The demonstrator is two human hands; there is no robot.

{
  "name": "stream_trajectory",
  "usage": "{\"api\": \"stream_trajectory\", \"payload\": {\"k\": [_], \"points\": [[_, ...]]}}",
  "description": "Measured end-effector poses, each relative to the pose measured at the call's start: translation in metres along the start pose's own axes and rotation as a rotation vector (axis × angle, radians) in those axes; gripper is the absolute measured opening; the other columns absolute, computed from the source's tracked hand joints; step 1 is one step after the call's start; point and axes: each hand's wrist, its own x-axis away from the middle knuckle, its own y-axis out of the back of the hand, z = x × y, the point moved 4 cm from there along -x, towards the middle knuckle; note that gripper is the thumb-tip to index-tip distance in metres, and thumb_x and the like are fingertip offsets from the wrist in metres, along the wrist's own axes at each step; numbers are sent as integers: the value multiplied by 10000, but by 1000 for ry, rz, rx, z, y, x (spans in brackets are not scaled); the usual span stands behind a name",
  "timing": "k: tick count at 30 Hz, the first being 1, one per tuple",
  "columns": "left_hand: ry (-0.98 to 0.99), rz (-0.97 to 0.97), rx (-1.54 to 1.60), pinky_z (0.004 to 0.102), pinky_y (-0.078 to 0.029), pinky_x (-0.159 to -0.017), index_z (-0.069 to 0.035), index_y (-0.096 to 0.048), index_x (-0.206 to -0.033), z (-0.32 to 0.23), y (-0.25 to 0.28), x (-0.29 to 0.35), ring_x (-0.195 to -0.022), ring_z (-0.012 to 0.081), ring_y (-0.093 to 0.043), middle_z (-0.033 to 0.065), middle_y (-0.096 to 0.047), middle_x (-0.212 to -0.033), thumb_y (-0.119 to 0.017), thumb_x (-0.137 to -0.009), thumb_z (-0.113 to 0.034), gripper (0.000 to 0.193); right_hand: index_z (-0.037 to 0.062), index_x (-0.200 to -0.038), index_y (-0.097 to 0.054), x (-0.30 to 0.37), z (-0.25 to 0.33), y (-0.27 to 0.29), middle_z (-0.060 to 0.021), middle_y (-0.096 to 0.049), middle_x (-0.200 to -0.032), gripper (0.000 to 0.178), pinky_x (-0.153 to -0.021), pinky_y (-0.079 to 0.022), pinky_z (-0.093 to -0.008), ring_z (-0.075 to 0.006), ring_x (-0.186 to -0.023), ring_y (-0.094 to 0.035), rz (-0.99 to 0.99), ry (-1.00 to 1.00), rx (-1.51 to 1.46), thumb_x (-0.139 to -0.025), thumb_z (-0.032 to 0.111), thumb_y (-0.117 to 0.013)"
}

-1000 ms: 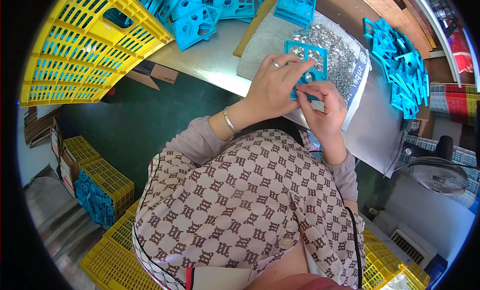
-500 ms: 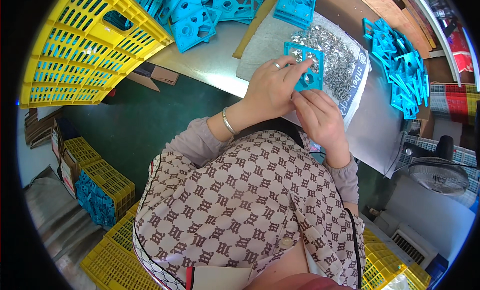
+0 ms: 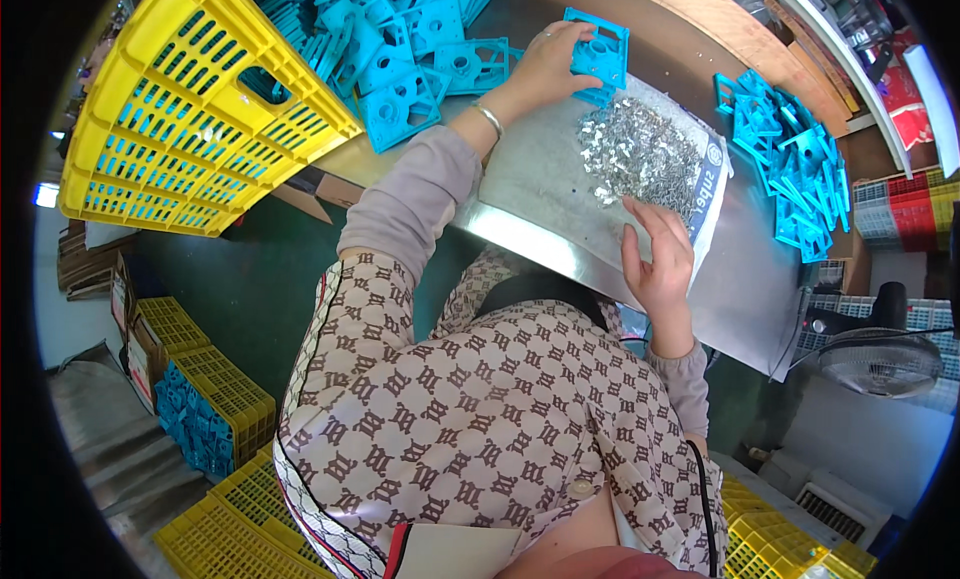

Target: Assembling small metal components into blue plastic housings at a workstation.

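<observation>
Fingers of the left hand [image 3: 545,64] clamp a half-hidden blue plastic frame [image 3: 600,54]; right hand [image 3: 660,259] spreads over small metal clips [image 3: 640,159].

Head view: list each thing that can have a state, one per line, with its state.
Left hand: closed on a square blue plastic frame at the table's far side.
Right hand: open, fingertips in the heap of small silver metal clips.
Yellow slotted plastic crate: tilted, blue parts spilling out.
Pile of blue plastic frames: loose, jumbled.

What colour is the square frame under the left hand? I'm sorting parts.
Bright blue frame, head view.
</observation>
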Motion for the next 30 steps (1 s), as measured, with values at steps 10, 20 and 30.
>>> {"api": "stream_trajectory", "payload": {"k": [10, 20, 30], "points": [[58, 146, -68, 436, -429, -1044, -67, -517, -1362, 24, -3, -10, -1228, 327, -534, 139, -626, -1253, -859, -719, -276, 758, -41, -1087, -642, -2, -6, 0, -170, -698, -988, 323, -753, -530, -382, -323, -860, -667, -1, -5, 20, -771, -79, -695], [162, -24, -553, 515, -422, -1009, -28, -633, -1134, 29, 51, 38, -1170, 395, -547, 176, -631, -1124, -683, -785, -160, 377, -37, -1097, -642, 14, -24, 1, -167, -694, -1024, 311, -794, -527, -400, -331, -910, -662, 46, -95, 110, -790, -56, -692], [351, 191, -779, 453, -545, -841, -85, -688, -1113, 72, 85, 71, -969, 387, -644, 197, -622, -1065, -539, -841, 17, 327, -25, -1087, -669, 35, -67, -6, -176, -640, -938, 278, -795, -522, -448, -371, -887, -627, 212, -361, 474, -811, 7, -660]]}}
